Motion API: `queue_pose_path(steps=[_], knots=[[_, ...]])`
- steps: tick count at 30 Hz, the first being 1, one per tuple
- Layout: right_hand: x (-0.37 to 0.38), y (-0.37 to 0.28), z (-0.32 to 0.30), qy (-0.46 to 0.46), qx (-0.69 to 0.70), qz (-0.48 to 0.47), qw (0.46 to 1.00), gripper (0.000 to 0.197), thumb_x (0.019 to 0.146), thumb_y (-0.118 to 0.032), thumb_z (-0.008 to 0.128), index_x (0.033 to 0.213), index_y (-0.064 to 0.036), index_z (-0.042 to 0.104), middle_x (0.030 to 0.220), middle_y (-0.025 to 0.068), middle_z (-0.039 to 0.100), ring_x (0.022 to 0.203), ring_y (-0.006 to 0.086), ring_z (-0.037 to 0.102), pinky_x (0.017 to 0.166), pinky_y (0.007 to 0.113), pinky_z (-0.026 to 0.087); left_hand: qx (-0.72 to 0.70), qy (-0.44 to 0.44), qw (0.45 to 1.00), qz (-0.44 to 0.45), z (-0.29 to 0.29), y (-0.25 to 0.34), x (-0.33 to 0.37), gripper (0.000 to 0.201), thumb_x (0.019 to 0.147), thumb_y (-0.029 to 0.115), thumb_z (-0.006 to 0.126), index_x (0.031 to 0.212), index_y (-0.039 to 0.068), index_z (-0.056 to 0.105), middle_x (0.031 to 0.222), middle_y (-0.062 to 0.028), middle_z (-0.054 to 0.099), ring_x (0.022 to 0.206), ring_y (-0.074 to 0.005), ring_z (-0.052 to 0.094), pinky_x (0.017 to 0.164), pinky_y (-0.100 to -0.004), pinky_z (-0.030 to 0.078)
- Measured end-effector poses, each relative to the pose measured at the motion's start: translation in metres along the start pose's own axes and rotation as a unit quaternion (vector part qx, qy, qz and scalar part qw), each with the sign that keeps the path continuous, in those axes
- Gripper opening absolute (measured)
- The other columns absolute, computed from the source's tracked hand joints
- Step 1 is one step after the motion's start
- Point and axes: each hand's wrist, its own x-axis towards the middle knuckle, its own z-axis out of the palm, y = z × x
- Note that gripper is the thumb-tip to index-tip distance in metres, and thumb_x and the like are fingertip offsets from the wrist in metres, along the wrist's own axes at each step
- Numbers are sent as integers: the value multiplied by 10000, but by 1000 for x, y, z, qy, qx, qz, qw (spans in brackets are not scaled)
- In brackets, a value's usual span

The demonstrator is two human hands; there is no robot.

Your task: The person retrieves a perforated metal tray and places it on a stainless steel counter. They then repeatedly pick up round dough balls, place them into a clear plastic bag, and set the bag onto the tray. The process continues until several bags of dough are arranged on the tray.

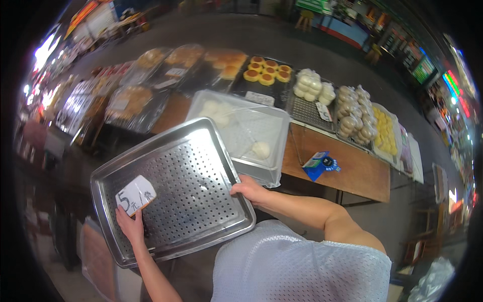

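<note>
A perforated metal tray [186, 166] is tilted in front of me, with nothing but a small white price card [137, 195] over its surface. My right hand [250, 191] is closed around the tray's right rim, thumb on the inside. Over the lower left of the tray, my left hand [130, 225] pinches the lower edge of the card. Just beyond the tray stands a translucent plastic box [274, 136] holding a few white buns [260, 149]; the tray partly covers it.
Along the far side of the wooden table [347, 173] sit yellow round cakes [266, 70], bagged white buns [309, 85], bagged brown buns [356, 113] and yellow buns [385, 131]. A blue stand [318, 166] is on the table. Wrapped breads [128, 103] lie at the left.
</note>
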Motion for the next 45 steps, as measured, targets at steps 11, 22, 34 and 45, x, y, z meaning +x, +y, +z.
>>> queue_pose_path(steps=[11,22,34,45], knots=[[88,13,112,-140,-143,79,977,366,758,-111,670,1083,57,662,989,121,692,920,222,642,847,355,508,-27,49,974,-218,-18,-107,-50,931,682,309,919,1478,82,493,1319,-204,575,1265,-379,544,1057,-475,460],[203,37,184,-173,-152,137,963,337,761,-97,622,1058,60,654,955,140,693,881,261,663,847,378,528,-513,167,731,-419,-34,-174,-93,297,994,80,640,1274,-9,600,1134,-101,711,896,-163,721,635,-315,575],[286,105,258,-39,-130,158,978,321,762,-161,629,1044,-9,609,890,98,632,811,274,628,778,430,540,-553,358,481,-579,-94,-371,-245,236,1078,309,549,1254,151,547,997,-46,703,686,-211,680,564,-305,537],[253,154,349,149,-34,145,978,557,793,-137,598,1317,43,538,1210,189,637,1095,377,640,1001,516,531,-671,339,506,-424,-95,-693,19,376,1002,21,518,1367,101,479,1234,-133,632,1046,-318,684,762,-425,641]])
